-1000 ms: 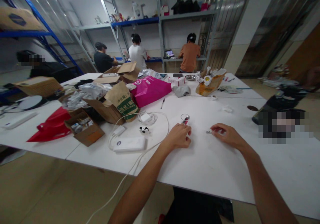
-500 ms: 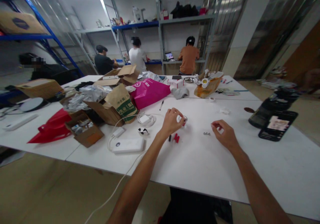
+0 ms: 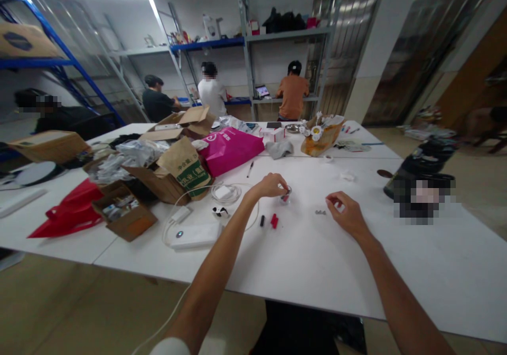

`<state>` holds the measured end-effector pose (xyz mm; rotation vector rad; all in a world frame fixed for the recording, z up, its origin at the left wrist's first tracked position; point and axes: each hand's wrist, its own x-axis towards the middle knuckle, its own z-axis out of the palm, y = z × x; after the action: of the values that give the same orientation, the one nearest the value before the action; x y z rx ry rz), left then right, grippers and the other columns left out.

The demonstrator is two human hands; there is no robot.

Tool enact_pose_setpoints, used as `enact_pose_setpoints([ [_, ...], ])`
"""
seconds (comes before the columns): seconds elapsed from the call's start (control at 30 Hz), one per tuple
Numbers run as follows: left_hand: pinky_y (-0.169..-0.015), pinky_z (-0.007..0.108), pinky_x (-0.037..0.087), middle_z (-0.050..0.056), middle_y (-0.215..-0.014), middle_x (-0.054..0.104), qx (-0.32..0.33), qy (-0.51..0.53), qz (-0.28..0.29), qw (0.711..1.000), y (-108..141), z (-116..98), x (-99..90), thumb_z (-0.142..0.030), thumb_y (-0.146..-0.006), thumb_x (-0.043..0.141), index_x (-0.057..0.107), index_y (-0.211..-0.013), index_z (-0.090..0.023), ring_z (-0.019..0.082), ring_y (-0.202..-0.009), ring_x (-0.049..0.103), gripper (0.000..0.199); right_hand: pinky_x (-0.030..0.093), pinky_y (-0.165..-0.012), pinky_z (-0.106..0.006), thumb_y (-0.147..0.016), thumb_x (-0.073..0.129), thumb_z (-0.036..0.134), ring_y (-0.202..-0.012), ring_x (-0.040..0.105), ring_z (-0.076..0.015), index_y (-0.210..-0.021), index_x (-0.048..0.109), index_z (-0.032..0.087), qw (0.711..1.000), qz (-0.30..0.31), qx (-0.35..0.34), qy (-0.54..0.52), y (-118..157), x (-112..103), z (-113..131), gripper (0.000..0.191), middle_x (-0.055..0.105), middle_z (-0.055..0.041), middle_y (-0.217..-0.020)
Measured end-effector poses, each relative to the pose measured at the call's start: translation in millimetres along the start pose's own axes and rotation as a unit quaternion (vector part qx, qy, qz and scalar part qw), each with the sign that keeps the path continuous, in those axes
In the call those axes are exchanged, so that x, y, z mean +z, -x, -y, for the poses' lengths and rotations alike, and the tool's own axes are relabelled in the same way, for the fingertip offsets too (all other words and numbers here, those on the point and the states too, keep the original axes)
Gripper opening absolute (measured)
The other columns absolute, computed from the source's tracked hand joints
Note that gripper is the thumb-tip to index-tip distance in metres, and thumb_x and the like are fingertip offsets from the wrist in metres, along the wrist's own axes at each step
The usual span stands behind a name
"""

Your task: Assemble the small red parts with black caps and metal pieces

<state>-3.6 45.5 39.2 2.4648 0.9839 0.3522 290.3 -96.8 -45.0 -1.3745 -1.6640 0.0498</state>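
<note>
My left hand (image 3: pixel 273 185) reaches over the white table with its fingertips at a small clear container (image 3: pixel 285 197) that has something red in it. The fingers are pinched at the container's dark rim. To the right, my right hand (image 3: pixel 344 211) hovers with thumb and forefinger curled together; anything between the tips is too small to make out. Several small grey metal pieces (image 3: pixel 320 212) lie in a row just left of it. Below my left hand, red cylinders (image 3: pixel 274 221) lie beside a black cylinder (image 3: pixel 262 221).
A white power bank (image 3: pixel 196 235) with cables lies left of my left forearm. Behind are a pink bag (image 3: pixel 232 150), a paper bag (image 3: pixel 185 167) and open cartons (image 3: pixel 137 223). A phone and a dark bottle (image 3: pixel 420 165) stand at right. People sit beyond the table.
The view has shifted, so most things appear further left. My left hand has gone from above the clear container down onto its rim. My right hand keeps about the same pose.
</note>
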Motion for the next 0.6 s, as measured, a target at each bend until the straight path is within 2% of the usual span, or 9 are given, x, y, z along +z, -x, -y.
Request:
enact_pose_setpoints([
  [0.17,-0.092,0.029,0.055,0.007,-0.105,0.085,-0.006,0.037,0.031,0.999,-0.2,4.2,-2.3,-0.023,-0.084,0.075,0.089,-0.102,-0.018,0.021,-0.093,0.075,0.023,0.051,-0.072,-0.03,-0.097,0.063,0.036,-0.074,0.064,-0.0139,-0.094,0.068,0.021,1.0,-0.002,0.006,-0.001,0.2,0.4,-0.8,0.016,0.071,-0.0028,-0.088],
  [0.33,-0.091,0.029,0.054,0.006,-0.105,0.085,0.005,0.067,0.06,0.996,-5.9,5.6,-7.1,-0.029,-0.081,0.083,0.089,-0.1,-0.021,0.022,-0.099,0.074,0.021,0.052,-0.073,-0.031,-0.097,0.063,0.039,-0.073,0.063,-0.0143,-0.094,0.068,0.022,1.0,-0.003,0.01,0.002,0.3,0.8,-2.1,0.018,0.072,-0.0036,-0.089],
  [0.47,-0.093,0.028,0.053,0.005,-0.108,0.085,0.017,0.088,0.102,0.991,-13.3,7.2,-10.0,-0.024,-0.08,0.082,0.089,-0.102,-0.022,0.021,-0.097,0.075,0.023,0.052,-0.073,-0.031,-0.097,0.063,0.04,-0.073,0.063,-0.0149,-0.093,0.067,0.022,1.0,0.0,0.017,0.0,0.9,1.2,-2.9,0.019,0.072,-0.004,-0.088],
  [0.6,-0.09,0.026,0.053,0.004,-0.11,0.085,0.012,0.076,0.144,0.987,-21.2,6.9,-12.9,-0.022,-0.081,0.081,0.089,-0.104,-0.021,0.021,-0.098,0.076,0.024,0.052,-0.075,-0.031,-0.097,0.063,0.039,-0.074,0.063,-0.0151,-0.093,0.068,0.022,1.0,0.004,0.022,0.004,2.2,2.1,-4.7,0.018,0.072,-0.0038,-0.089],
])
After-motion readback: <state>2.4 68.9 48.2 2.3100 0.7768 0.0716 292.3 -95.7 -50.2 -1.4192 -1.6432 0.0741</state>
